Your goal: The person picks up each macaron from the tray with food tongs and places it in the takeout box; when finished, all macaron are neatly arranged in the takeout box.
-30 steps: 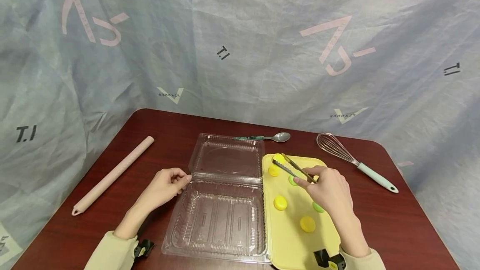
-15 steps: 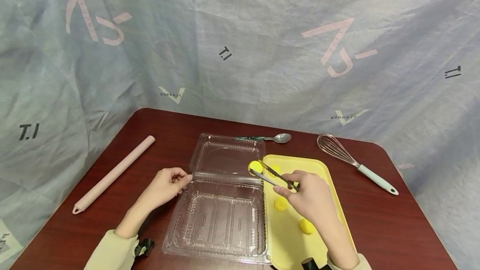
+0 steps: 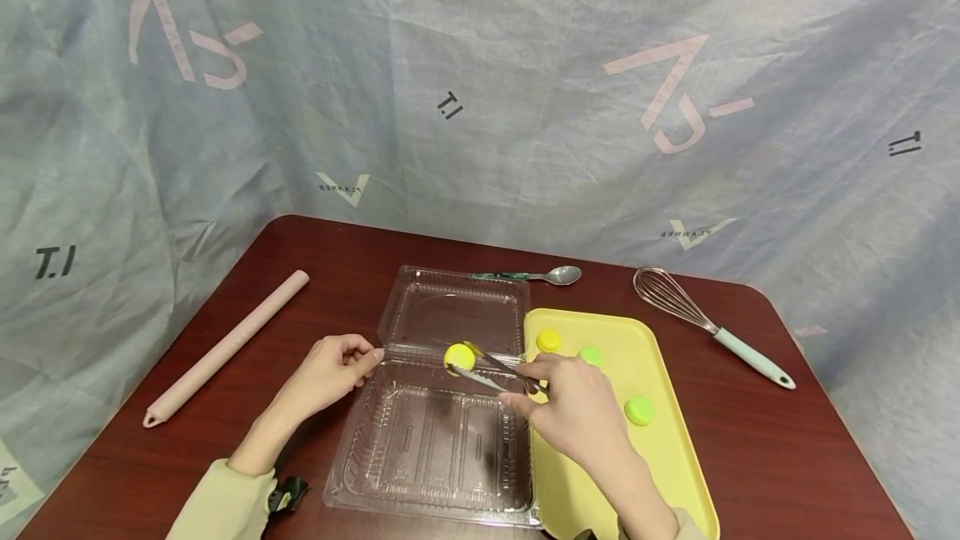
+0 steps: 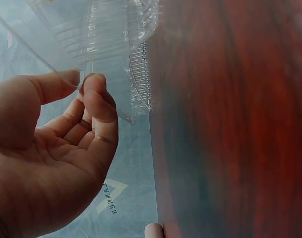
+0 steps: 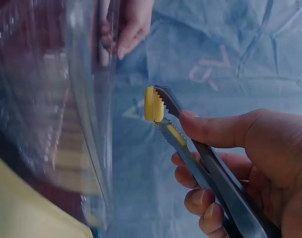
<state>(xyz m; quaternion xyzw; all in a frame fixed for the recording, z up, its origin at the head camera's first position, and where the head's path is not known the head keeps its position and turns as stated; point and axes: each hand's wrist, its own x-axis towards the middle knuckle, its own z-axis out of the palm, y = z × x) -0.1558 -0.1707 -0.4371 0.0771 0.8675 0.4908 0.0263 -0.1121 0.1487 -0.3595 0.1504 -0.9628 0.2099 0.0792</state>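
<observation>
"What do the tongs (image 5: 217, 178) look like?"

"Dark metal, with sawtooth edges along the tips. The right hand (image 3: 581, 407) grips them, and their arms stand slightly apart around a yellow disc (image 3: 459, 358)."

"And that disc?"

"Round and bright, two layers with a seam between when seen edge-on. It is held in the air above the container (image 3: 390, 461), over the hinge side in the head view."

"How does the container lie?"

"Clear plastic, ribbed base, opened out on the tabletop (image 3: 337, 265), lid folded back. The left hand (image 3: 335, 367) pinches its edge near the hinge."
</observation>
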